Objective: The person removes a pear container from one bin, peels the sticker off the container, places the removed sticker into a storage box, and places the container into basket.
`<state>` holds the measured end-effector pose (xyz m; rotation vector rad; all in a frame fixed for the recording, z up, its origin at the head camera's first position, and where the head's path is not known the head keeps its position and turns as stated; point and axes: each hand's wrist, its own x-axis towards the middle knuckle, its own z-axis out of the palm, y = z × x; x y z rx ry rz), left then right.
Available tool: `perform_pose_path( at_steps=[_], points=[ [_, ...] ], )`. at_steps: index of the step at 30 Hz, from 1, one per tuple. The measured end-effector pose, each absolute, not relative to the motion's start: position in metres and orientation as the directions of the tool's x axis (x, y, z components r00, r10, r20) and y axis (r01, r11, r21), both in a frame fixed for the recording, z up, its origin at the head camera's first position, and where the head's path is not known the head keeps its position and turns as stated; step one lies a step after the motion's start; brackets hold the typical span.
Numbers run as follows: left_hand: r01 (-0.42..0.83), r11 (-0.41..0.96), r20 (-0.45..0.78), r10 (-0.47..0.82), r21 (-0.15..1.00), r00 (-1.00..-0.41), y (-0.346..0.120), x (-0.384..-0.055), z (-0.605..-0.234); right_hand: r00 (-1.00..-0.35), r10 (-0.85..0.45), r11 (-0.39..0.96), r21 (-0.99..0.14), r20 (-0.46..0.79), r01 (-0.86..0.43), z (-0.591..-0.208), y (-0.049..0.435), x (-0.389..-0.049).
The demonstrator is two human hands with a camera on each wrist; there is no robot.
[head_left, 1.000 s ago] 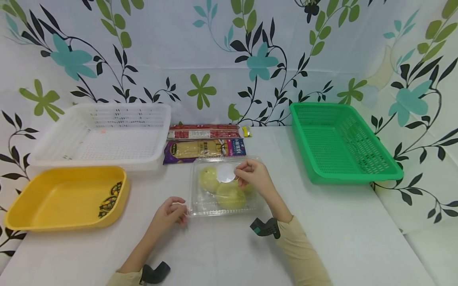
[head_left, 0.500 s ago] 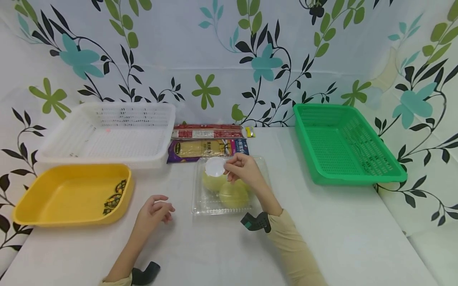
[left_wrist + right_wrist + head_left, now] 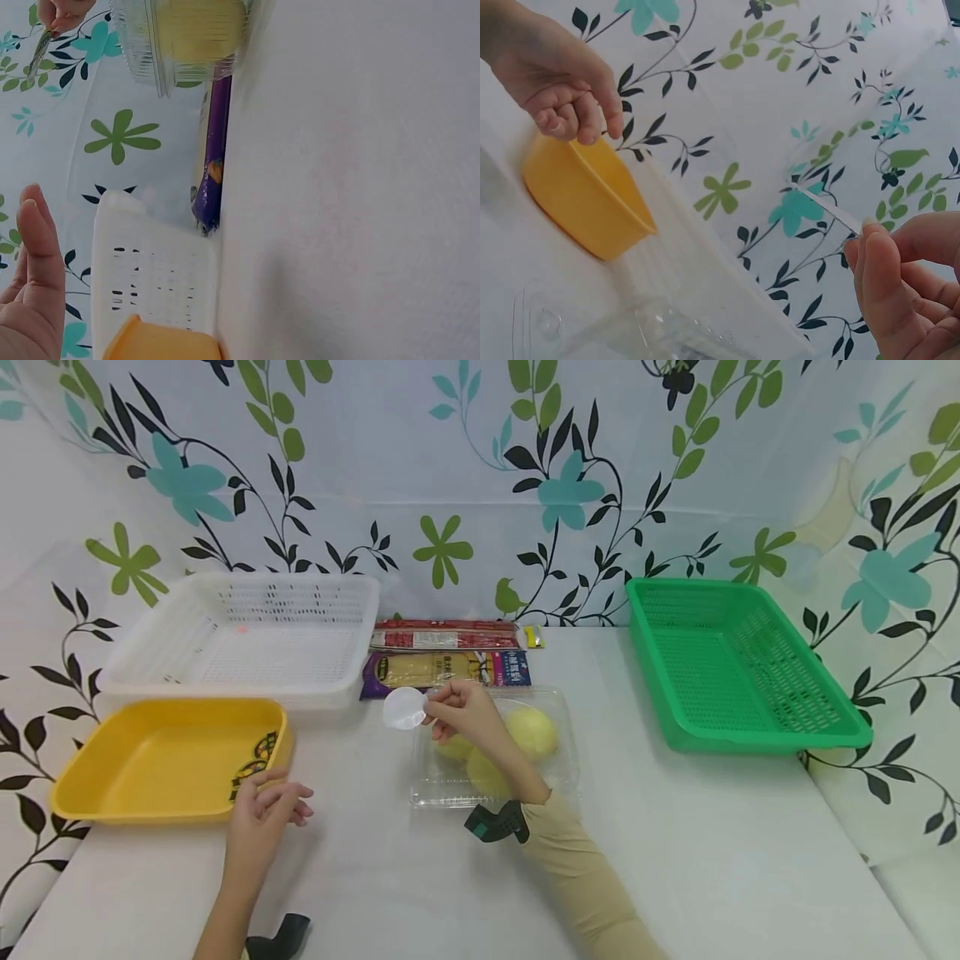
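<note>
White disc [image 3: 404,708] pinched in right hand [image 3: 472,714] fingers, raised near left rear corner of clear box [image 3: 442,797]. Left hand [image 3: 258,827] beside yellow tray [image 3: 165,760], right edge; fingers loosely curled. Worktop [image 3: 720,843] shows both sides of box, wide stretch in front; purple package [image 3: 420,670] just behind. Count: one disc, one box, three round yellow items [image 3: 532,732] inside, one tray, two baskets: white [image 3: 262,660], green [image 3: 765,743].
</note>
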<state>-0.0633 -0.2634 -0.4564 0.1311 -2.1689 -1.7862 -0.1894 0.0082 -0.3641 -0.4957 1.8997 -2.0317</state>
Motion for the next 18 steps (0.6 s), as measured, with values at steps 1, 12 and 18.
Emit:
perform_pose_path(
  at_steps=[1, 12, 18],
  points=[
    [0.136, 0.196, 0.192, -0.304, 0.971, -0.933, -0.268, -0.064, -0.464, -0.888, -0.459, -0.068, -0.998, 0.037, -0.006, -0.363, 0.004, -0.189],
    [0.209, 0.096, 0.227, -0.551, 0.973, -0.803, -0.296, -0.042, -0.479, -0.823, -0.559, -0.138, -0.990, 0.099, -0.026, -0.356, -0.044, -0.183],
    [0.207, 0.101, 0.225, -0.612, 0.973, -0.758, -0.307, -0.033, -0.479, -0.834, -0.547, -0.131, -0.991, 0.068, 0.005, -0.360, -0.061, -0.184]
  ],
)
